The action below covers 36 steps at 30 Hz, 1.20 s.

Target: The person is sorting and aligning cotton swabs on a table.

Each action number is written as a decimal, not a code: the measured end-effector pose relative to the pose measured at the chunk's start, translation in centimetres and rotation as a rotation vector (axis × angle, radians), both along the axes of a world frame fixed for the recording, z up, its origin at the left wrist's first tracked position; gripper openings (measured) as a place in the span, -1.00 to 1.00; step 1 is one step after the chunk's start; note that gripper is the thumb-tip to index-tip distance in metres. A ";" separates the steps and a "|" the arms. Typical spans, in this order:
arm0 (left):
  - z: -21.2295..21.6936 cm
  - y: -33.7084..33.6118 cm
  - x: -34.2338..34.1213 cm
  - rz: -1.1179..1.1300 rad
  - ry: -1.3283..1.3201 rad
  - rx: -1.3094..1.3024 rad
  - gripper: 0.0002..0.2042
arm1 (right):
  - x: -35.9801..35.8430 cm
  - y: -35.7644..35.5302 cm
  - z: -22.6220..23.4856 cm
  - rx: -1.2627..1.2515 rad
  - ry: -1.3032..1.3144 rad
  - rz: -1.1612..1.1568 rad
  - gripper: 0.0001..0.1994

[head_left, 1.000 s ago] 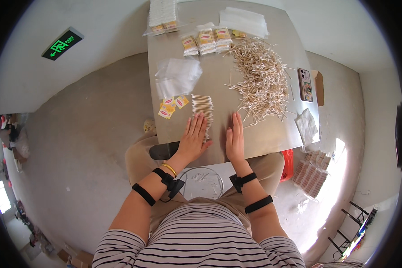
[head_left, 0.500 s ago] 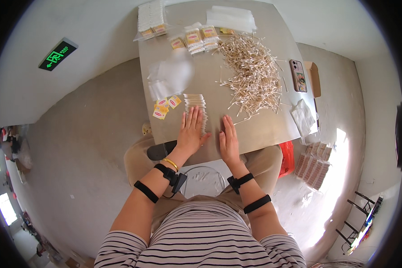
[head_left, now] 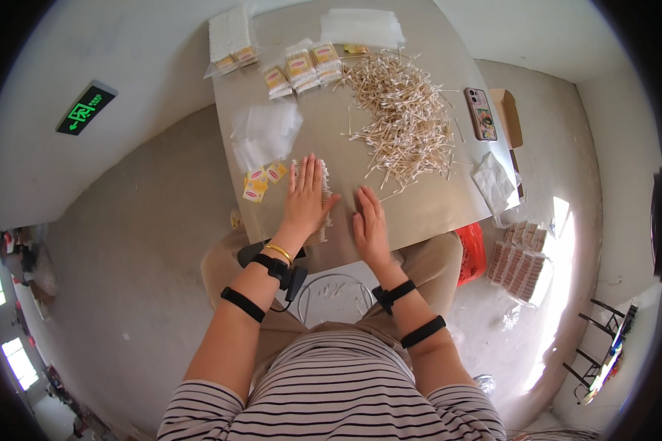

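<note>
Right now, from the head camera, both hands lie flat and released on the grey tabletop [head_left: 419,213], fingers stretched out, grasping nothing. The left hand [head_left: 307,197] presses palm-down on a neat row of cotton swabs [head_left: 321,192] laid side by side; the row shows at the fingertips and again below the heel of the hand, near the tabletop's front edge. The right hand [head_left: 371,224] rests just beside it on bare tabletop, apart from the row, with its fingertips close to the lowest strays of the big loose heap of cotton swabs [head_left: 404,117] that spreads over the middle and far right of the surface.

Left of the row sit a few small yellow and red paper labels [head_left: 261,181], and beyond them a pile of clear plastic bags [head_left: 266,131]. Along the far edge stand filled packs of swabs [head_left: 301,67], a white stack of packs [head_left: 230,33] at the far-left corner, and a flat bundle of clear bags [head_left: 362,28]. A smartphone [head_left: 480,112] lies face-up at the right edge, a crumpled clear bag [head_left: 493,182] nearer. Down on the floor at the right, more filled packs [head_left: 518,257] lie in a cluster.
</note>
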<state>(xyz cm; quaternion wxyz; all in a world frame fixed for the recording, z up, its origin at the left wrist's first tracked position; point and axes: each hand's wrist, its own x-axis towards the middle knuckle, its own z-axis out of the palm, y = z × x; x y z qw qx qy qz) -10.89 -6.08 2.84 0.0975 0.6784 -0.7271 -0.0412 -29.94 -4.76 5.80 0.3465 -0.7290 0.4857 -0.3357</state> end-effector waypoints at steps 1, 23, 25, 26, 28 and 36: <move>-0.1 0.1 0.1 -0.003 0.008 0.006 -0.12 | 0.2 -1.3 0.0 -0.080 0.040 -0.005 -0.53; 1.0 0.2 -0.8 -0.005 0.084 0.044 -0.13 | 7.9 -19.0 0.5 -0.425 0.795 0.427 -0.88; 1.5 -0.8 -0.8 -0.014 0.153 -0.037 -0.16 | 8.8 -18.4 0.6 -0.228 0.685 0.463 -0.84; 1.3 -1.2 -0.4 -0.008 0.148 -0.037 -0.16 | 8.9 -18.1 0.3 -0.230 0.679 0.467 -0.84; 0.9 -2.6 0.3 -0.007 0.201 -0.135 -0.16 | 8.3 -17.8 0.0 -0.263 0.447 0.388 -0.73; -0.2 -6.5 2.3 -0.063 -0.055 -0.045 -0.15 | 2.0 -16.5 -0.5 -0.400 0.458 0.258 -0.66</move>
